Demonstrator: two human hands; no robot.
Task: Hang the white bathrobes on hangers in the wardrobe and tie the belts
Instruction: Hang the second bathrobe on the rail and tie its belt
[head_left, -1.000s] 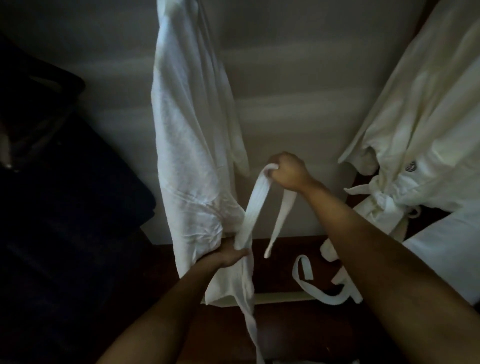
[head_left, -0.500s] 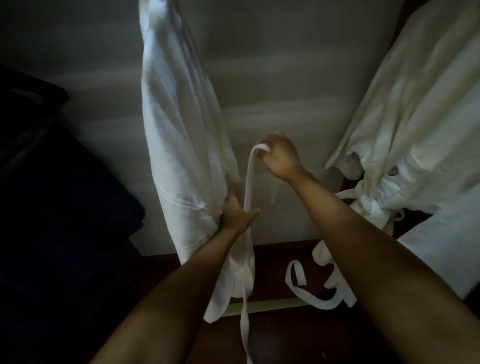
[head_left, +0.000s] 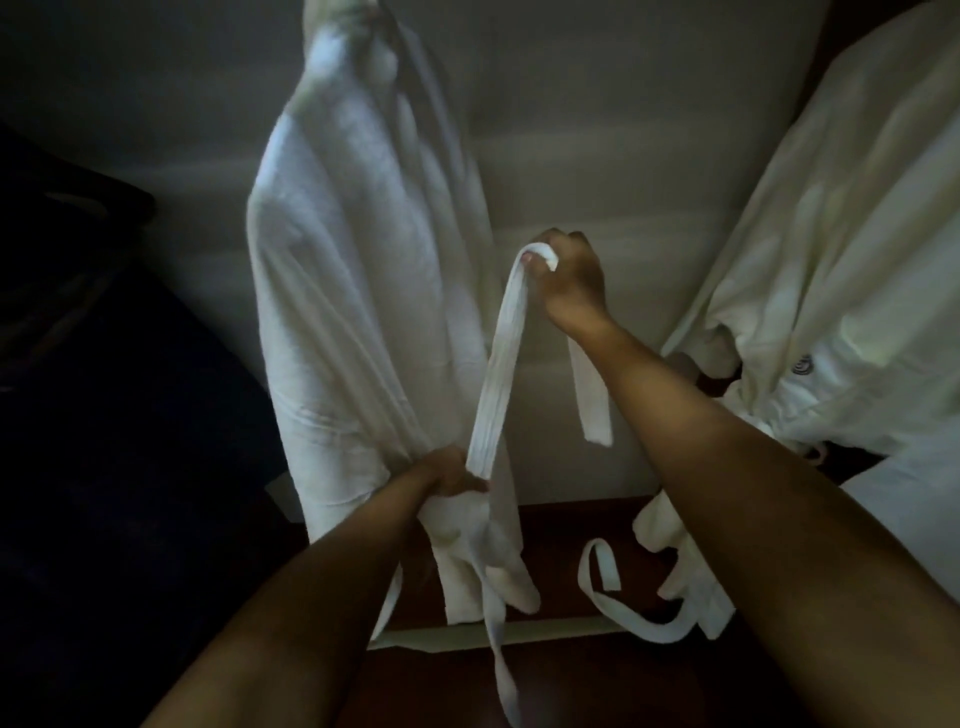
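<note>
A white bathrobe (head_left: 343, 291) hangs in the wardrobe at the centre left. Its white belt (head_left: 496, 364) runs taut from the robe's waist up to my right hand (head_left: 569, 278), which grips the belt's upper fold; a short end dangles below that fist. My left hand (head_left: 449, 473) grips the robe's waist where the belt leaves it, and the other belt end trails down to the floor. A second white bathrobe (head_left: 841, 249) hangs at the right, its belt (head_left: 623, 613) knotted and looping low.
The pale back wall of the wardrobe (head_left: 623, 156) stands behind the robes. Dark bulky shapes (head_left: 104, 415) fill the left side. A dark wooden floor panel (head_left: 571, 686) with a pale ledge lies below.
My right hand has swung the belt end out to the right and away from the robe. My left hand has slid down to the robe's waist. The view has shifted slightly.
</note>
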